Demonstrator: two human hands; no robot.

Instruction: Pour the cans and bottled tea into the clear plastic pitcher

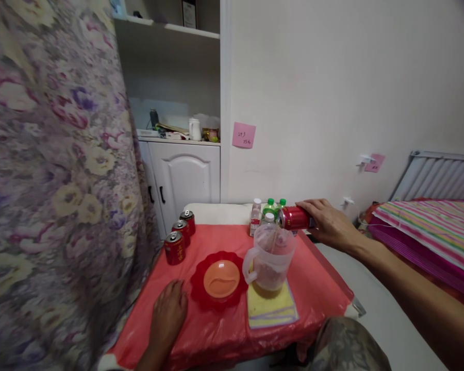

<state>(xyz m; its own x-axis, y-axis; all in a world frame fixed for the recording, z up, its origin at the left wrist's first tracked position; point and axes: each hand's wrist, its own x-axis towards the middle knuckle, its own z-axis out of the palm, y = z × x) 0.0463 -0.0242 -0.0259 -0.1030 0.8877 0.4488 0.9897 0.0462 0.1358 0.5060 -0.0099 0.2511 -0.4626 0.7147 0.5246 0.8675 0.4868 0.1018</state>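
Both forearms are bare with no sleeves, and a camouflage-patterned trouser knee [348, 345] shows below.

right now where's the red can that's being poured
In the head view, the red can is held on its side in the right hand, tipped over the clear plastic jug, right of table centre, just in front of the small bottles.

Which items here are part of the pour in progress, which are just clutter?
In use: right hand, tipped red can, clear jug, cloth under it.
Lying about: three upright cans, red lid, small bottles, left hand flat on table.
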